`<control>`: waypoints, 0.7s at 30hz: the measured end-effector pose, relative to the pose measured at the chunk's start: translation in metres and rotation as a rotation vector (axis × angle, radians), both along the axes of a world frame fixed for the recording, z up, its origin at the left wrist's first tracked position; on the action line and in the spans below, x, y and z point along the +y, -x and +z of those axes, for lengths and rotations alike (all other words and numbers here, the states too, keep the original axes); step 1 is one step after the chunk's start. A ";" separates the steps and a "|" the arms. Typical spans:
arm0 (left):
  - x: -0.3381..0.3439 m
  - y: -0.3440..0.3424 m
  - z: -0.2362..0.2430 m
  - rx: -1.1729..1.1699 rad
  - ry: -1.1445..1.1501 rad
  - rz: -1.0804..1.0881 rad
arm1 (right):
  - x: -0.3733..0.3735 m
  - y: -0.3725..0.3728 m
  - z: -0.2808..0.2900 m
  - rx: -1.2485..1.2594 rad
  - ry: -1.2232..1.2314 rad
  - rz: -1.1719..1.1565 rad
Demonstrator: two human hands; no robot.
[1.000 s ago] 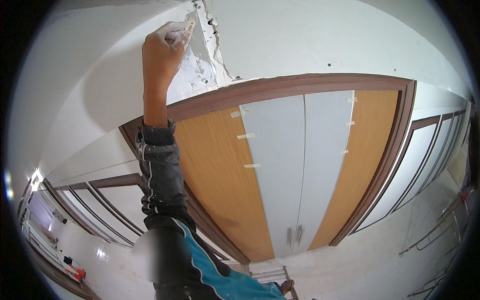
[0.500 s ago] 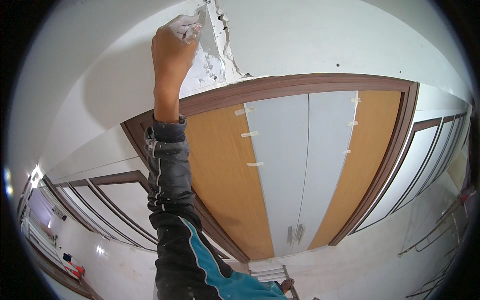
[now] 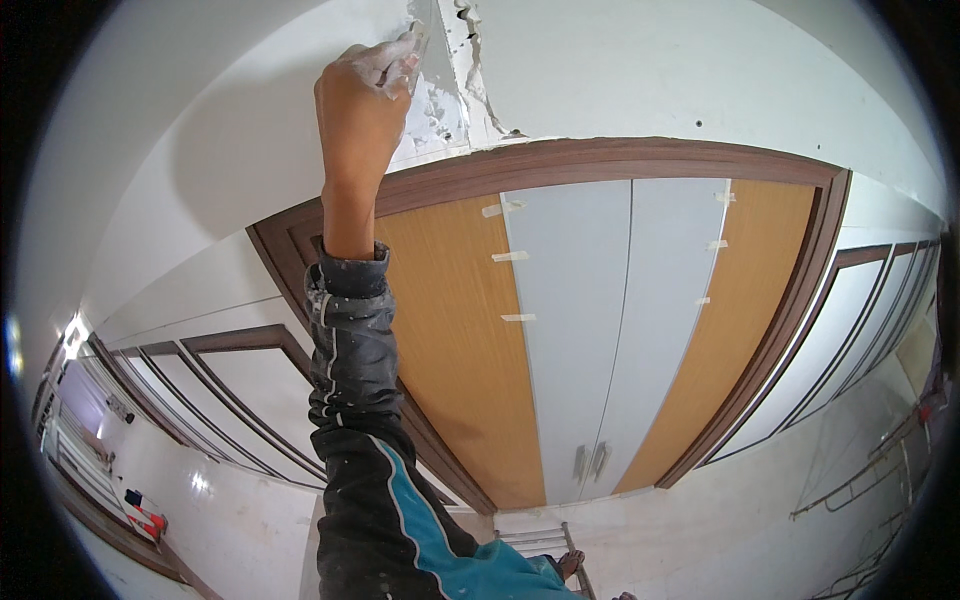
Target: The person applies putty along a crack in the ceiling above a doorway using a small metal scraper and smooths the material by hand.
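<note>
My left hand [image 3: 372, 85], its fingers coated in white filler, is raised against the wall above a door frame. Its fingers are closed around a thin flat tool [image 3: 421, 42], seen almost edge-on; its exact kind is hard to make out. The tool is at a grey and white patched strip [image 3: 440, 100] of wall. Just right of that strip runs a ragged vertical crack [image 3: 475, 70] with broken plaster edges, ending near the top of the frame. My right hand is out of the picture.
Below is a brown door frame [image 3: 600, 152] around wood-coloured panels and grey double doors [image 3: 570, 300] with tape strips. A ladder [image 3: 535, 540] stands beneath me, with a bare foot [image 3: 572, 563] by it. Metal racks [image 3: 850, 490] are at the lower right.
My left hand has moved slightly down along the patched strip with the tool still in it. The whole view has shifted a little.
</note>
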State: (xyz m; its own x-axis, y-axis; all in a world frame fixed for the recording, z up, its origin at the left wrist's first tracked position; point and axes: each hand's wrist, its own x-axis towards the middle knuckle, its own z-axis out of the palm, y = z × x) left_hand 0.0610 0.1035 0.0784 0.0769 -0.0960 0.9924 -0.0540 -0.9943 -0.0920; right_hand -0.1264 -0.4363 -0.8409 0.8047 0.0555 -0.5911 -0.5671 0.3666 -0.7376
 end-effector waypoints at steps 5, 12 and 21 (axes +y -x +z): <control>-0.014 0.006 -0.003 0.004 0.069 -0.038 | 0.015 -0.004 0.016 0.065 -0.097 -0.121; -0.015 -0.011 -0.011 0.105 0.234 -0.121 | -0.004 -0.001 -0.054 -0.234 -0.125 0.085; -0.017 -0.001 -0.004 0.055 0.186 -0.087 | 0.011 -0.004 -0.036 -0.473 0.156 0.034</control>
